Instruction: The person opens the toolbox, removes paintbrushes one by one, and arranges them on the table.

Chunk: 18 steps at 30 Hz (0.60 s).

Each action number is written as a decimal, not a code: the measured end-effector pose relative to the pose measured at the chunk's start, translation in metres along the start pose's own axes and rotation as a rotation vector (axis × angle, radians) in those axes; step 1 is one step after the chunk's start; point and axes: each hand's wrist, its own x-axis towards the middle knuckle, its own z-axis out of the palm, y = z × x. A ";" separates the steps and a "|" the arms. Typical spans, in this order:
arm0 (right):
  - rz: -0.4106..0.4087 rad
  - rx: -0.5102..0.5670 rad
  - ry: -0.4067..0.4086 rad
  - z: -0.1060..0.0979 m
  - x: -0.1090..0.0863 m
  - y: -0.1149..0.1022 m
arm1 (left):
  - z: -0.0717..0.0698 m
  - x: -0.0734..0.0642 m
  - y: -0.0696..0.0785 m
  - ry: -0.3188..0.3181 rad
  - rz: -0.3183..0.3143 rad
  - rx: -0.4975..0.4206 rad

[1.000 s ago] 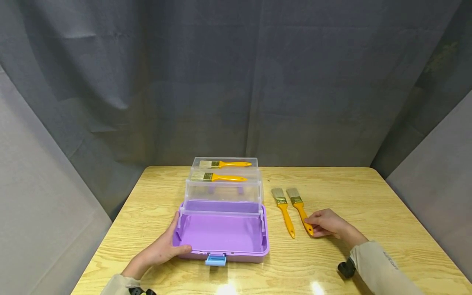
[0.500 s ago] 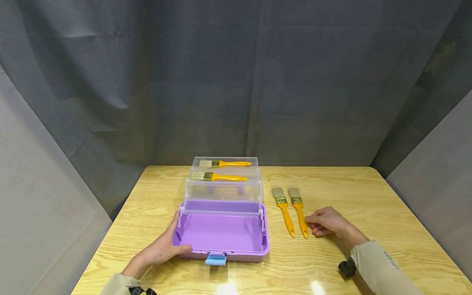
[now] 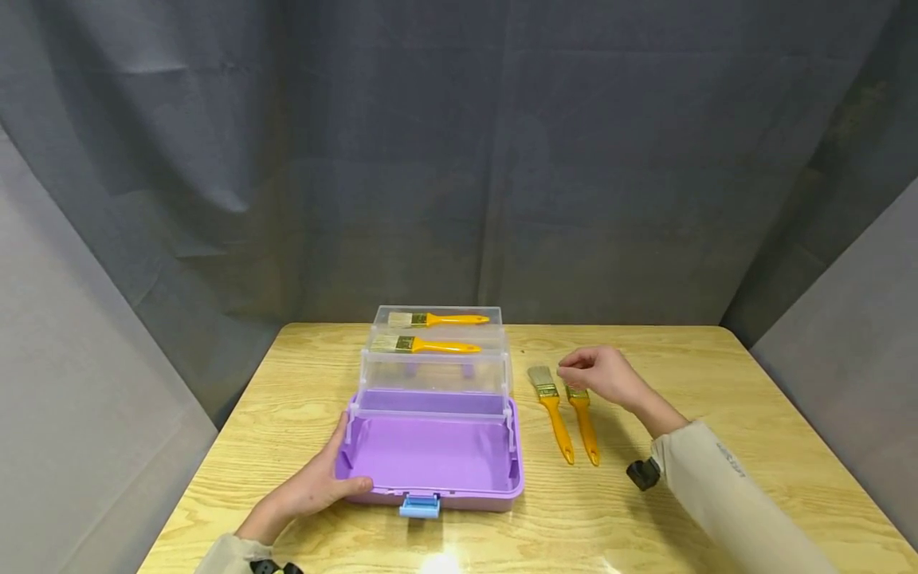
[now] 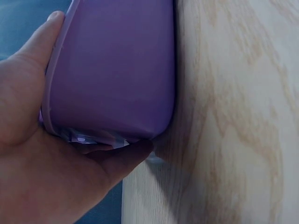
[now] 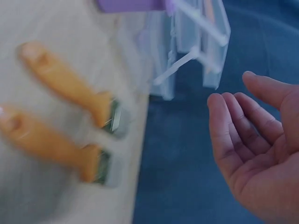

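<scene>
So I'm looking at a purple box [image 3: 473, 504] sitting open on the wooden counter [image 3: 717, 383], a bit left of the middle. The left hand [image 3: 315, 478] has a decent grip on it at the near left corner, thumb hooked over the front rim and fingers along the side. There's a light blue latch [image 3: 419, 506] sticking out at the front.

Clear trays [image 3: 430, 415] step up and back from the box, and the top brush [image 3: 459, 320] and lower brush [image 3: 448, 347] lie crosswise in the upper ones, bristles left, yellow handles right.

Over to the right of the box, two more are lying on the counter side by side, near each other but apart, handles toward the person and bristles toward the dark curtain [image 3: 459, 175]. The left brush [image 3: 555, 418] is in full view. The right brush [image 3: 585, 426] has most of its bristles hidden behind the right hand [image 3: 606, 376], which hovers around that end. Its grip is loose with nothing in it, fingers slightly bent, thumb apart from them. Pale sleeve [image 3: 731, 494] on that arm, some lettering I can't read.
</scene>
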 end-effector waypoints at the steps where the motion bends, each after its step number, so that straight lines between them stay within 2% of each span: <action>1: -0.019 -0.012 0.008 0.001 0.004 -0.006 | 0.000 0.000 0.000 0.000 -0.001 0.002; 5: -0.098 -0.046 0.028 0.009 0.019 -0.031 | 0.001 0.000 0.002 -0.003 -0.005 -0.010; 9: -0.143 -0.067 0.024 0.017 0.031 -0.049 | 0.001 0.000 0.003 -0.007 -0.008 -0.026; 18: -0.200 -0.111 0.002 0.035 0.061 -0.078 | -0.001 0.000 0.001 0.000 -0.014 -0.024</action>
